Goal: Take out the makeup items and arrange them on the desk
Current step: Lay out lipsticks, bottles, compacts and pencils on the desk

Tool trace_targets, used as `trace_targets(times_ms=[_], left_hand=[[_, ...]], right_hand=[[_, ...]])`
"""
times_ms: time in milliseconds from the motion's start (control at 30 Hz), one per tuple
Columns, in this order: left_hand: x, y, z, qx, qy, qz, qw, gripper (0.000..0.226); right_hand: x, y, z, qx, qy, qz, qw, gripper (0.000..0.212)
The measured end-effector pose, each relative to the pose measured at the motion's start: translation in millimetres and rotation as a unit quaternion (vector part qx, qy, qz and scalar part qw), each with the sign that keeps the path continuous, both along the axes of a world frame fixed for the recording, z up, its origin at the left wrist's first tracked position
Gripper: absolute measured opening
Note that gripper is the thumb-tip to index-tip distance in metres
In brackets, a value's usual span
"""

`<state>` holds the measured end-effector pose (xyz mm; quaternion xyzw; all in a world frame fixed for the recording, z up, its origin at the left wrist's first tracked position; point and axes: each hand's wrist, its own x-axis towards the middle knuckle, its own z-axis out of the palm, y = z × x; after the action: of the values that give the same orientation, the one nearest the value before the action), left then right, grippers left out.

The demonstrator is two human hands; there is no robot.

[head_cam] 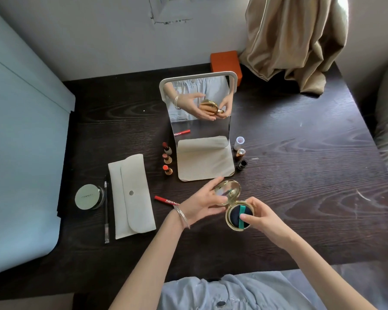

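Gold and open, the compact (233,206) sits between your hands above the dark surface (300,153), just in front of the mirror (202,130). Your right hand (264,218) grips its base, thumb on the green strap of the puff (242,214). Your left hand (202,202) holds the raised lid with curled fingers. Three lipsticks (167,158) stand left of the mirror.

Soft daylight from upper right, dim left side, wide-angle bending at edges.
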<state>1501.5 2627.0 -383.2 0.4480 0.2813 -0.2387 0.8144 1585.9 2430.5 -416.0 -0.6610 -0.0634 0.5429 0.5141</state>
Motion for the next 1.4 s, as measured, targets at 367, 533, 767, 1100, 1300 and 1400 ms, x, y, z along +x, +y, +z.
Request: trace_targets(times_ms=[367,533,767,1100,1300,1400], left_hand=[[8,-64,-26,0.252,0.065,-0.212,0.942,0.034],[26,-49,-24,0.266,0.05,-0.261,0.927,0.041],[57,-31,-30,0.352,0.041,-0.296,0.887,0.046],[66,-44,-46,0.476,0.11,-0.153,0.859,0.02],[67,-47,-45,0.527,0.094,-0.09,0.84,0.019],[69,-49,-42,0.548,0.101,-0.098,0.825,0.02]], right_hand=[[-9,-24,-7,-0.105,0.09,-0.049,0.989,0.03],[8,-12,-2,-0.18,-0.009,-0.095,0.979,0.038],[42,1,-3,-0.171,-0.08,-0.093,0.978,0.077],[59,11,0,-0.186,-0.159,-0.121,0.962,0.046],[63,8,0,-0.181,-0.178,-0.165,0.953,0.026],[65,7,0,-0.184,-0.182,-0.176,0.95,0.023]])
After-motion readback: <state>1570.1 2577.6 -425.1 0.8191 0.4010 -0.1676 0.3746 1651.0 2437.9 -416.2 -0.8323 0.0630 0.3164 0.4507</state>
